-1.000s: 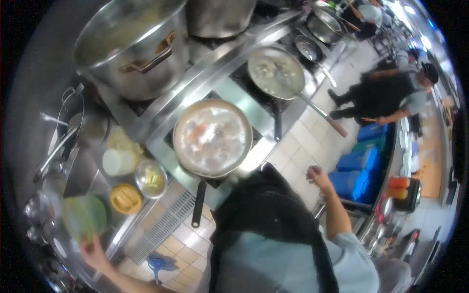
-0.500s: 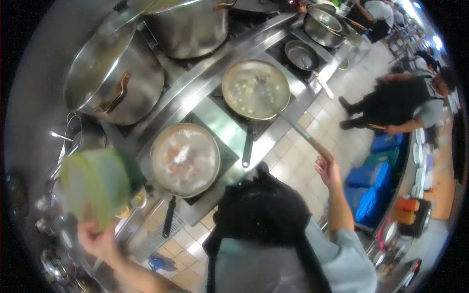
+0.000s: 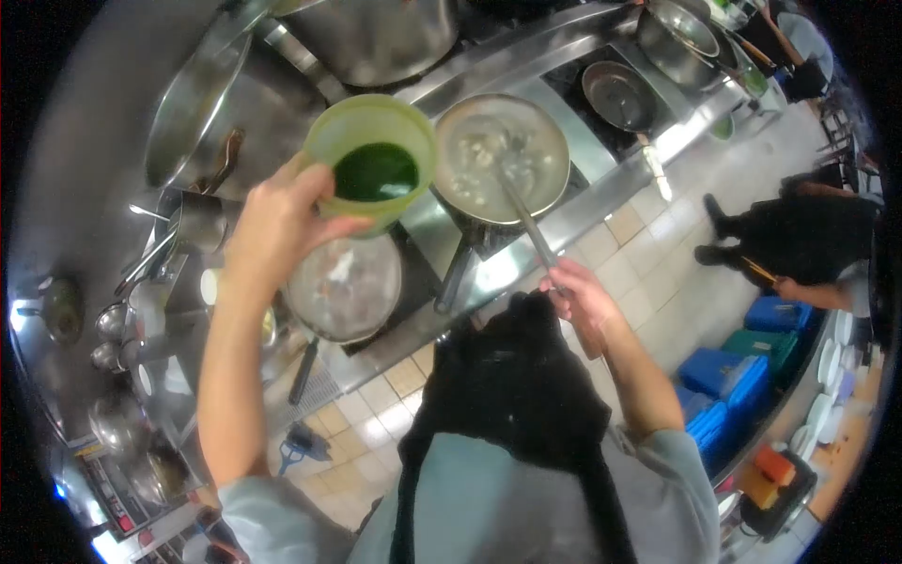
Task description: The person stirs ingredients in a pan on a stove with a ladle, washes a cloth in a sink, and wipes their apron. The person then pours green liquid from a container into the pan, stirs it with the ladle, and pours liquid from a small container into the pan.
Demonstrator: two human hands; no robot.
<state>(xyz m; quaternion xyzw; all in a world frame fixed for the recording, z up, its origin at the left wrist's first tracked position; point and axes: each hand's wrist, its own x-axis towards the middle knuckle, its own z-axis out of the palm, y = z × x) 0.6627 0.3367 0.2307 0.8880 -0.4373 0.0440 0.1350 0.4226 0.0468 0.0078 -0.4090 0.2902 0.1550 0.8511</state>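
My left hand (image 3: 305,211) is closed on the rim of a green plastic container (image 3: 411,127), tilted so that dark green liquid (image 3: 376,173) shows inside. The container is held above the stove, between two frying pans. My right hand (image 3: 583,301) grips a long-handled spoon (image 3: 532,226). Its far end rests in the pale, lumpy liquid of the farther frying pan (image 3: 563,169), where its shape is partly hidden. Below my left hand, the nearer frying pan (image 3: 343,301) holds whitish liquid with pieces in it; the container and hand cover its upper edge.
Large steel pots (image 3: 376,47) stand behind the pans. A small dark pan (image 3: 618,96) sits on a burner to the right. Ladles (image 3: 111,321) and bowls crowd the left side. On the right, a co-worker (image 3: 799,230) stands near blue bins (image 3: 719,371).
My left hand has brought the green container up and right, from the left side to over the stove. My right hand has moved left and slightly up, still holding the spoon.
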